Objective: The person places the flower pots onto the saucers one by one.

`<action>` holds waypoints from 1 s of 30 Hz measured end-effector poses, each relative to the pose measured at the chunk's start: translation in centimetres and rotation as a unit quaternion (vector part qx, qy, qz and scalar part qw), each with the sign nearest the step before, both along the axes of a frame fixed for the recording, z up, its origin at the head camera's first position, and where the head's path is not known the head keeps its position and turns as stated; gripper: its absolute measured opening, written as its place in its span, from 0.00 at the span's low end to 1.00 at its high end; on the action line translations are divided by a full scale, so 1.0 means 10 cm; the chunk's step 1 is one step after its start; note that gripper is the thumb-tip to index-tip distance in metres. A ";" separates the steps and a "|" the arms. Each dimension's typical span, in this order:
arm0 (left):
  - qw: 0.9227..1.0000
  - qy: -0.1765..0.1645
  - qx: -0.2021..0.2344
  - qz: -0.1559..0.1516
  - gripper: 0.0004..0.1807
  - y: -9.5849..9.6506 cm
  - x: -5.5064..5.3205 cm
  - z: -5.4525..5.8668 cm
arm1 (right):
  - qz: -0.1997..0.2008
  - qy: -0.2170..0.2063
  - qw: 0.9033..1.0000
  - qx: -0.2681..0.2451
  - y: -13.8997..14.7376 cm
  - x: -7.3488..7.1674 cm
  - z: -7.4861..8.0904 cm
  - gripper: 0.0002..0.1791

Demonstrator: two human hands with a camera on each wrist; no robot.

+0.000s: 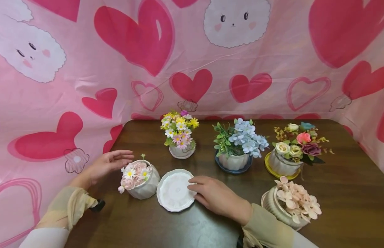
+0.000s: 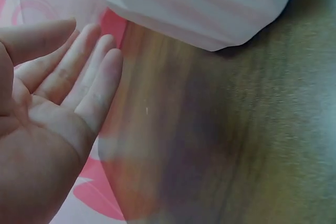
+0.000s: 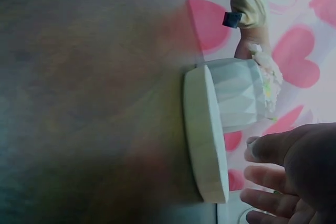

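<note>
A white scalloped saucer (image 1: 174, 193) lies on the table in the head view. Just left of it stands a white faceted pot (image 1: 148, 186) of pink and white artificial flowers (image 1: 137, 175). My left hand (image 1: 109, 165) is beside this pot on its far left, fingers extended and holding nothing. In the left wrist view its palm (image 2: 47, 114) is apart from the pot's white side (image 2: 210, 9). My right hand (image 1: 221, 198) hovers at the saucer's right rim with loosely extended fingers. The right wrist view shows its fingers (image 3: 273, 200) near the saucer (image 3: 205, 140), gripping nothing.
Behind stand a pot of daisies (image 1: 181, 151), blue flowers (image 1: 233, 162) on a dark blue saucer and mixed roses (image 1: 285, 165) on a yellow saucer. A peach-flowered pot (image 1: 280, 208) stands near my right forearm. Pink heart-patterned cloth (image 1: 192, 51) surrounds the brown table (image 1: 133, 224).
</note>
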State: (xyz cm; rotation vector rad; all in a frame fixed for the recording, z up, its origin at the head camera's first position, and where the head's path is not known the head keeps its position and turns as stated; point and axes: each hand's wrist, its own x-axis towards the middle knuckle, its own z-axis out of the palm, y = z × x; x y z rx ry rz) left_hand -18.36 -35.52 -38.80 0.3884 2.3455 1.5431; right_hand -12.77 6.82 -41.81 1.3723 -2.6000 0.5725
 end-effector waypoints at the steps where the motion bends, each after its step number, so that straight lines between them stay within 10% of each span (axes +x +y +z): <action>1: 1.000 0.004 0.004 -0.008 0.26 0.00 0.02 -0.01 | 0.004 0.004 1.000 -0.004 0.01 0.01 -0.01 0.15; 9: 0.994 0.008 0.071 -0.087 0.34 -0.01 0.13 -0.10 | 0.026 0.013 0.999 -0.014 0.04 0.05 -0.08 0.14; 30: 0.981 -0.038 0.147 -0.123 0.45 0.00 0.35 -0.25 | 0.051 -0.010 0.999 0.014 0.11 0.07 -0.17 0.13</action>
